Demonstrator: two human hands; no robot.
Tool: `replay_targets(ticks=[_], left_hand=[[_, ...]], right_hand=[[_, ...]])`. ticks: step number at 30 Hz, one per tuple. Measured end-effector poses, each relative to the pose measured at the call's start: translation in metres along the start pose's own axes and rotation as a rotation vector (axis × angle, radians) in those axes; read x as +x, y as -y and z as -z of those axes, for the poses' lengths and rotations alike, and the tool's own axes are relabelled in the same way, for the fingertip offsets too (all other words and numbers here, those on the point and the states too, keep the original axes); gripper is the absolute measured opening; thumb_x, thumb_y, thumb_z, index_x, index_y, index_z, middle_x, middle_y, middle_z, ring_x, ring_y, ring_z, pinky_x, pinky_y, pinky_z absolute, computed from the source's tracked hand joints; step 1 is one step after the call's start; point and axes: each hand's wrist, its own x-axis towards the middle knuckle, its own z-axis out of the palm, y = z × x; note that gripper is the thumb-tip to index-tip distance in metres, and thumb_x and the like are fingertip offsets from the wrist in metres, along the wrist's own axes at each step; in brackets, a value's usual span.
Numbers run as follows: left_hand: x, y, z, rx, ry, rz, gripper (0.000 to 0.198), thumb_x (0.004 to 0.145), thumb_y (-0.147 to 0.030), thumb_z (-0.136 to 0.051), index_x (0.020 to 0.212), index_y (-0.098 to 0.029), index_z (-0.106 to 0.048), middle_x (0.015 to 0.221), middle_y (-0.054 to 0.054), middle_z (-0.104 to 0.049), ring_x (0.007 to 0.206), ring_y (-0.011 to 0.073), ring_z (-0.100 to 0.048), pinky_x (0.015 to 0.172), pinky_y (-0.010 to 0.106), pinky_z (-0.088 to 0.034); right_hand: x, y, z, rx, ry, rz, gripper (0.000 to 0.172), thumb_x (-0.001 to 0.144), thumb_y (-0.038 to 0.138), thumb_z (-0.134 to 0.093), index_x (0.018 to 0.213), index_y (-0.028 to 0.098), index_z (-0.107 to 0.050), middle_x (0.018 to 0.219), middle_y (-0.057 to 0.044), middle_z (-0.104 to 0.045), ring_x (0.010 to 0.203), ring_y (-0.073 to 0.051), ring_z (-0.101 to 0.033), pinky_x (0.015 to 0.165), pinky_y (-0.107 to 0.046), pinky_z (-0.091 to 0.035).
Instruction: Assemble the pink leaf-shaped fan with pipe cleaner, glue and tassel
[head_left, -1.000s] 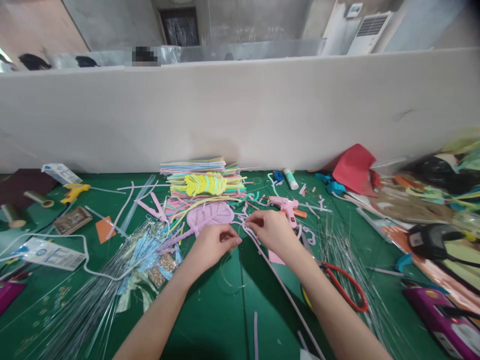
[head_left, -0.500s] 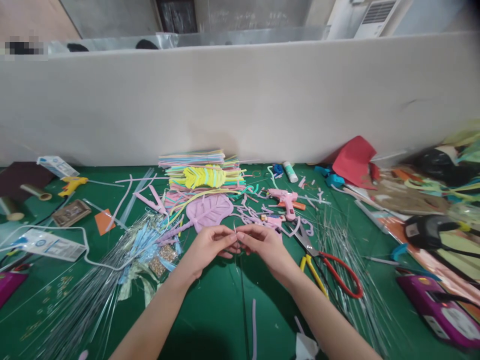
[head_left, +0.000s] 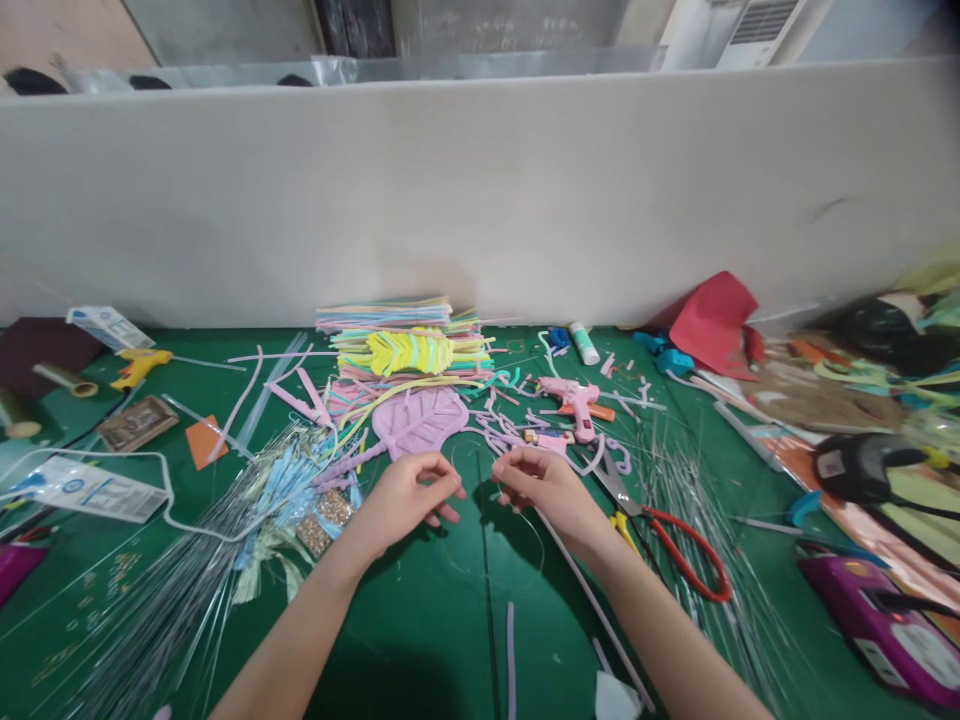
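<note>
My left hand [head_left: 414, 500] is above the green table, thumb and forefinger close together; whatever lies between them is too fine to make out. Opposite it, my right hand [head_left: 544, 490] pinches a very thin wire [head_left: 541, 550], which hangs in a loose loop below the hands. A long lilac strip [head_left: 592, 595] runs from beneath my right hand toward the front edge; whether that hand grips it is unclear. Just behind the hands lies a lilac leaf shape [head_left: 420, 420] with a fuzzy-looking stem. A short lilac strip [head_left: 511, 655] lies nearer me.
Red-handled scissors [head_left: 686, 555] and a pink glue gun [head_left: 574, 400] lie to the right. Bundled coloured strips [head_left: 409, 350] sit at the back before a white partition [head_left: 480, 200]. Bundles of thin wires [head_left: 180, 570] spread left and right. A purple device [head_left: 885, 630] stands far right.
My hands have moved apart from their meeting point at the middle. The thin wire now hangs in a loop, and the long lilac strip shows beside my right forearm.
</note>
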Motion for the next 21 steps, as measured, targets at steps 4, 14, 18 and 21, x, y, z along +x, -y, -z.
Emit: replay_targets(ticks=[4,14,18,21], left_hand=[[0.017,0.016,0.004,0.125,0.002,0.064,0.02,0.082,-0.034,-0.054,0.077,-0.015,-0.055,0.083,0.007,-0.07,0.058,0.0136,-0.068,0.048,0.02,-0.047],[0.036,0.02,-0.009,0.541,-0.158,0.013,0.017,0.083,-0.022,-0.052,0.066,-0.019,-0.053,0.055,0.001,-0.06,0.049,0.0161,-0.06,0.052,0.024,-0.039],[0.034,0.021,-0.007,0.696,-0.249,-0.019,0.019,0.081,-0.023,-0.057,0.064,-0.019,-0.054,0.062,0.004,-0.062,0.065,0.021,-0.062,0.061,0.028,-0.035],[0.033,0.025,-0.01,0.751,-0.304,-0.015,0.016,0.082,-0.026,-0.059,0.068,-0.019,-0.055,0.07,0.007,-0.064,0.074,0.0252,-0.061,0.062,0.029,-0.033]], right_hand=[[0.009,-0.018,0.001,-0.101,-0.061,-0.034,0.032,0.07,0.048,-0.065,0.074,0.017,-0.058,0.065,0.0,-0.06,0.051,-0.012,-0.059,0.046,-0.023,-0.047],[0.011,-0.034,0.005,-0.639,-0.359,0.109,0.019,0.079,0.033,-0.053,0.069,0.02,-0.061,0.061,-0.003,-0.061,0.057,-0.018,-0.057,0.058,-0.029,-0.038],[0.015,-0.032,0.002,-0.757,-0.384,0.135,0.021,0.082,0.032,-0.052,0.072,0.019,-0.065,0.062,-0.004,-0.064,0.058,-0.018,-0.056,0.06,-0.028,-0.034],[0.021,-0.035,0.0,-0.789,-0.376,0.14,0.02,0.082,0.031,-0.053,0.075,0.018,-0.066,0.063,-0.005,-0.065,0.058,-0.018,-0.057,0.06,-0.028,-0.033]])
